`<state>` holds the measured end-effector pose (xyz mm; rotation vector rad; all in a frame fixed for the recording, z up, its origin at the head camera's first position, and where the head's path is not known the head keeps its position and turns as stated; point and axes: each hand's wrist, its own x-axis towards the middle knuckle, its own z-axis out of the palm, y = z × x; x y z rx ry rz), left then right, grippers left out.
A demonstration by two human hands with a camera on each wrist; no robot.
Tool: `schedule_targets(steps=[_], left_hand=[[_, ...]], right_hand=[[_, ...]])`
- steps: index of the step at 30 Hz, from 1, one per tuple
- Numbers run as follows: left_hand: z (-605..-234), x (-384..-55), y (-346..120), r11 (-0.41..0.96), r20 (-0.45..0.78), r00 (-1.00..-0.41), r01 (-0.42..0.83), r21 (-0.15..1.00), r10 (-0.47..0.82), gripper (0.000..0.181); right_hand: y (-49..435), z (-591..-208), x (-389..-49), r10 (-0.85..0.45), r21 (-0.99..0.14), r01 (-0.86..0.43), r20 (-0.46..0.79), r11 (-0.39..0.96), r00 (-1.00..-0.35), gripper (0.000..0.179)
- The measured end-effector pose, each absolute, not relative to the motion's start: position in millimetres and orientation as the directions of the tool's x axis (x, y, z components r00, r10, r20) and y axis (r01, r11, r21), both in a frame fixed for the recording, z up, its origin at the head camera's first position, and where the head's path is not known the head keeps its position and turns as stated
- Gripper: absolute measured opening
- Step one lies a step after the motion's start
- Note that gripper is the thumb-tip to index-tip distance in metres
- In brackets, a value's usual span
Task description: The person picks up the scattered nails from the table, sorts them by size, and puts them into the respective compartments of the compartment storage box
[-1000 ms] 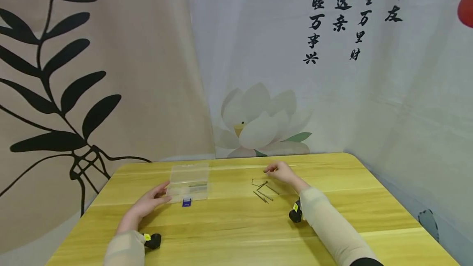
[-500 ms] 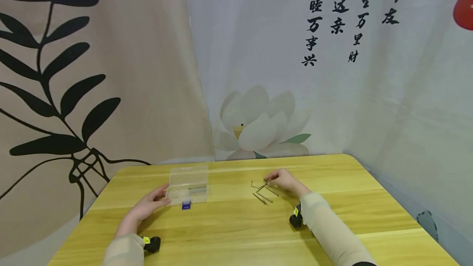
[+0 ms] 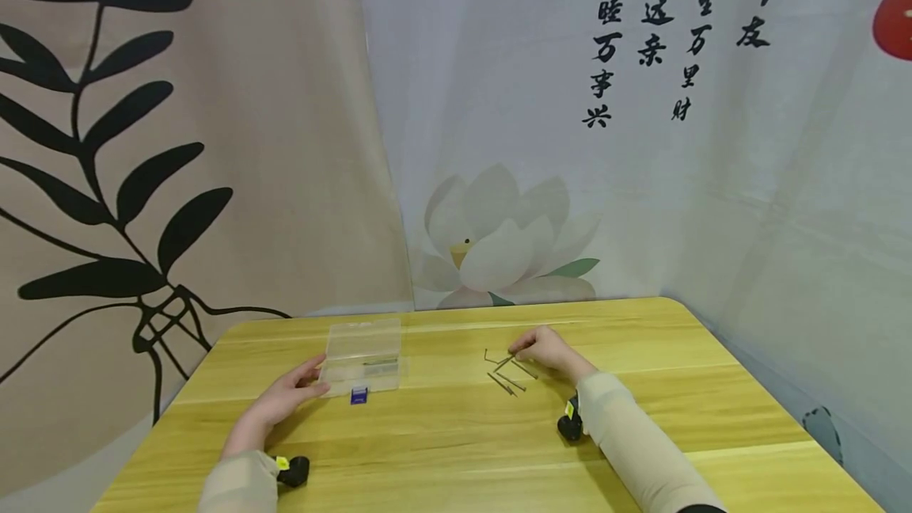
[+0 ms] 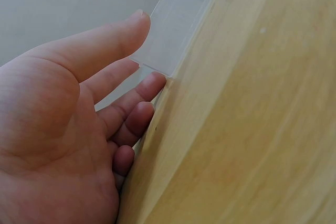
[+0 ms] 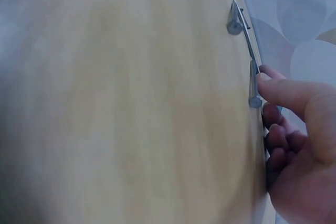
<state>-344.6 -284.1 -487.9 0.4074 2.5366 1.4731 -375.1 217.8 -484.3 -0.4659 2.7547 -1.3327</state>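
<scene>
A clear plastic box (image 3: pixel 361 374) with a raised lid (image 3: pixel 365 336) and a blue latch (image 3: pixel 359 395) stands on the table at left of middle. My left hand (image 3: pixel 288 390) rests at its left edge, thumb near the front corner and fingertips right at the side; in the left wrist view the thumb and fingers are spread apart. Several metal nails (image 3: pixel 501 383) lie loosely to the right of the box. Over the far end of this group, my right hand (image 3: pixel 547 349) pinches a thin nail (image 5: pixel 245 32) between thumb and forefinger. Its held end is hidden by the fingertips.
A thin metal piece (image 3: pixel 380 361) shows inside the box. The wooden table (image 3: pixel 427 450) ends close behind the box and the nails, where a printed curtain (image 3: pixel 499 101) hangs. Black wrist cameras (image 3: pixel 293 469) jut from both sleeves.
My right hand has come down and slightly toward me onto the nails, its fingertips now meeting on one. The left hand and the box have stayed in place.
</scene>
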Motion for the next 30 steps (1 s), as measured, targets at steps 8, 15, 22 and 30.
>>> schedule_targets(steps=[8,15,22,30], left_hand=[[-485.3,-344.1,-282.4,0.479,-0.024,-0.948,0.138,0.867,0.317,0.073],[-486.7,-345.3,-284.1,0.482,-0.017,-0.948,0.146,0.864,0.317,0.072],[-484.9,-343.4,-283.9,0.473,-0.045,-0.947,0.117,0.873,0.318,0.074],[-486.2,-344.2,-284.8,0.465,-0.043,-0.948,0.115,0.878,0.316,0.073]], right_hand=[[219.2,-485.2,-378.1,-0.272,-0.767,-0.236,0.083,0.596,-0.959,0.013],[218.6,-485.8,-379.2,-0.324,-0.735,-0.278,0.084,0.619,-0.942,0.011],[221.2,-483.4,-378.5,-0.409,-0.701,-0.344,0.083,0.624,-0.909,0.009],[221.9,-475.5,-377.0,-0.463,-0.706,-0.371,0.068,0.604,-0.884,0.01]])
